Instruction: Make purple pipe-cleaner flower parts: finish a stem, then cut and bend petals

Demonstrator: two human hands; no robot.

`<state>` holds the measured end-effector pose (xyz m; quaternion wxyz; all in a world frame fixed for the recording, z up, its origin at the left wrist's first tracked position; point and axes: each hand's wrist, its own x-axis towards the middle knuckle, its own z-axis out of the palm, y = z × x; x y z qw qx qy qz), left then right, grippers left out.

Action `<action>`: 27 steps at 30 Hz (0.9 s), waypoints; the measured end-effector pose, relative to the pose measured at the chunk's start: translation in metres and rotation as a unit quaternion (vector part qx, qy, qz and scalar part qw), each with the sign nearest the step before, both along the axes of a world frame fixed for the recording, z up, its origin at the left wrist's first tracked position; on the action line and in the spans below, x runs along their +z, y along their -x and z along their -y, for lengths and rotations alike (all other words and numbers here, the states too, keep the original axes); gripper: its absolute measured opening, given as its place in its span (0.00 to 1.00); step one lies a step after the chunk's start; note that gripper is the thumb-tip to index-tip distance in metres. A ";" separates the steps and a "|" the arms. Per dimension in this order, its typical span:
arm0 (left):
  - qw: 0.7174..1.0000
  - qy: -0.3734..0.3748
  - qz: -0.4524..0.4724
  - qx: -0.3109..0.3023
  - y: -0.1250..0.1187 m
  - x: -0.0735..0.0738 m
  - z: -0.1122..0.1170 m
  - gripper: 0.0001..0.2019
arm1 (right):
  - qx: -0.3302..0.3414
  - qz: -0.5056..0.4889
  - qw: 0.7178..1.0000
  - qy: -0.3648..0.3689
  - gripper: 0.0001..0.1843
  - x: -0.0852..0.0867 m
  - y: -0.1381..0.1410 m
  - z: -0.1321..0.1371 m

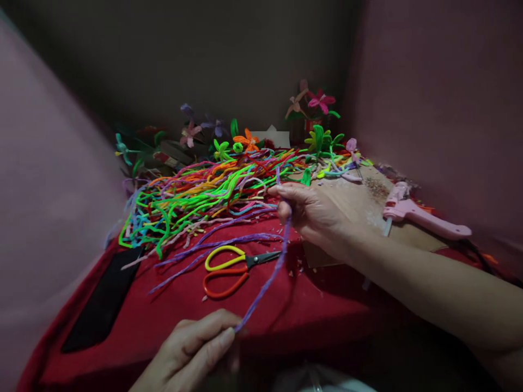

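Note:
A purple pipe cleaner [273,272] stretches between my two hands above a red cloth-covered table [327,305]. My left hand [196,351], at the bottom of the view, pinches its near end between thumb and fingers. My right hand [312,212] is closed around its far end, next to a big pile of pipe cleaners [204,190] in green, orange, purple and other colours. Scissors [232,268] with one yellow and one orange handle loop lie on the cloth just below the strand.
A pink glue gun [420,215] rests on a brown cardboard sheet [355,201] at the right. Finished pipe-cleaner flowers [318,103] stand along the back by the wall. A black flat object [104,302] lies at the left on the cloth. Pink fabric hangs on both sides.

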<state>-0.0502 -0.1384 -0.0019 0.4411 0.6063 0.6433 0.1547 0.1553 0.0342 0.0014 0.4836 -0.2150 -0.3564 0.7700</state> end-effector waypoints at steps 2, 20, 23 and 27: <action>0.996 -0.084 -0.026 0.019 0.004 0.003 -0.006 0.14 | 0.020 -0.008 1.000 0.006 0.08 0.004 -0.002 0.001; 0.821 -0.284 -0.461 -0.181 0.021 -0.014 -0.062 0.07 | 0.151 0.117 0.982 -0.006 0.07 -0.005 0.002 0.014; 0.797 -0.334 -0.485 -0.134 0.037 -0.016 -0.052 0.16 | 0.129 0.131 0.983 -0.025 0.04 -0.006 0.003 0.014; 0.762 -0.424 -0.470 -0.138 0.032 -0.011 -0.042 0.22 | 0.097 0.145 0.984 -0.019 0.04 -0.006 0.005 0.017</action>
